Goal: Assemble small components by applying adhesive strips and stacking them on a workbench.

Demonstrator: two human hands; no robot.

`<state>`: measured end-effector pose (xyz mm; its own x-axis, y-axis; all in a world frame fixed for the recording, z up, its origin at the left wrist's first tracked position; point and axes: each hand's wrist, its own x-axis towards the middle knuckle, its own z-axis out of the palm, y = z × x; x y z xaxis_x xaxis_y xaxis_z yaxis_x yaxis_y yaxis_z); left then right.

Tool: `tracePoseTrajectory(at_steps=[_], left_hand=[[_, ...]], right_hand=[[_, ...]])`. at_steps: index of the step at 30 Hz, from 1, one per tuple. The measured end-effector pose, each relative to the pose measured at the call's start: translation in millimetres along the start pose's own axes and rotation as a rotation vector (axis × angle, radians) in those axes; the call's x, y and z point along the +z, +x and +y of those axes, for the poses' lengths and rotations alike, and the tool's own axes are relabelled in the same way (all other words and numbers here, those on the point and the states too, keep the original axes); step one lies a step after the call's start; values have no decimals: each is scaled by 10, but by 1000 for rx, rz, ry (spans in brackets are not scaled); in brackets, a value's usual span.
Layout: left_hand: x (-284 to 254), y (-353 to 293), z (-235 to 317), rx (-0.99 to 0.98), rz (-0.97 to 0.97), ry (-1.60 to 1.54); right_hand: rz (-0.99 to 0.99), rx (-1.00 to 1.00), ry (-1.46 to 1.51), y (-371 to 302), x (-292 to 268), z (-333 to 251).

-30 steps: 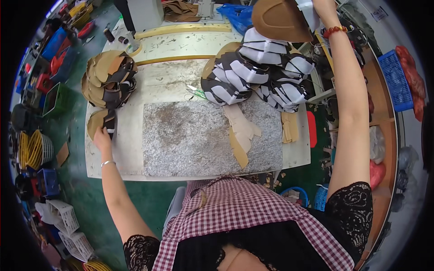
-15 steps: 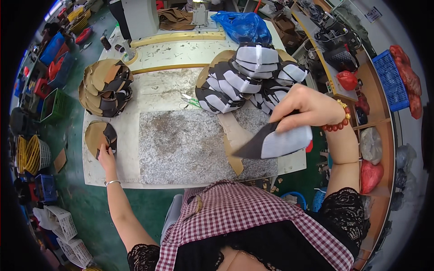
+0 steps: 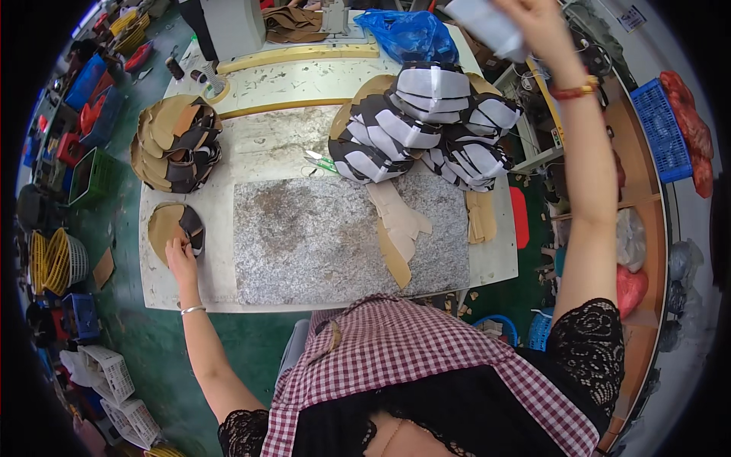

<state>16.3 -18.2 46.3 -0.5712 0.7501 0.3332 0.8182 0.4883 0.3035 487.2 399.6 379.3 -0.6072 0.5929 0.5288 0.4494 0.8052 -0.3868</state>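
Observation:
My right hand [image 3: 537, 27] is raised at the far right, its fingers closed on a curved shoe-upper piece [image 3: 487, 29] with a white backing. That piece is partly cut off by the frame's top edge. At the table's left edge, my left hand [image 3: 181, 260] has its fingers curled on the near side of a tan and black shoe upper [image 3: 166, 228]. Behind that lies a stack of similar tan and black uppers [image 3: 164, 141]. A large heap of black uppers with white backing [image 3: 430, 99] covers the table's back right.
A grey speckled mat [image 3: 304, 236] lies before me, with a beige and tan cut piece [image 3: 400, 221] on it. Green-handled snips [image 3: 324, 162] rest beside the heap. A sewing machine [image 3: 236, 27] and a blue plastic bag [image 3: 407, 34] stand at the back. Shelving [image 3: 640, 206] runs along the right.
My right hand has swung up and away with the white-backed piece, from over the mat's right side to the far right. My left hand and its upper have barely shifted.

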Motion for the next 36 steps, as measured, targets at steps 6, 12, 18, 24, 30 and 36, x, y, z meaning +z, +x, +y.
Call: tracePoseTrajectory(at_steps=[6,12,18,24,30,36], left_hand=[[29,114,-489,-158,199,-508],[-1054,788,562,15,317,-588],[-680,307,2098,366,168,-441],[460,-949,2555,454,-342,-381],[365,-1164,2729,379,-340,-386],[216,-1196,2805,364,-266,-333]], right_hand=[[-163,125,-278,-553,878,605],[251,-243,-440,-932,641,76],[-36,150,98,-2119,1244,-157],[-245,730,120,-3311,2029,268],[-340,845,123,-3524,2326,208],[-249,745,-16,-3466,2360,55]])
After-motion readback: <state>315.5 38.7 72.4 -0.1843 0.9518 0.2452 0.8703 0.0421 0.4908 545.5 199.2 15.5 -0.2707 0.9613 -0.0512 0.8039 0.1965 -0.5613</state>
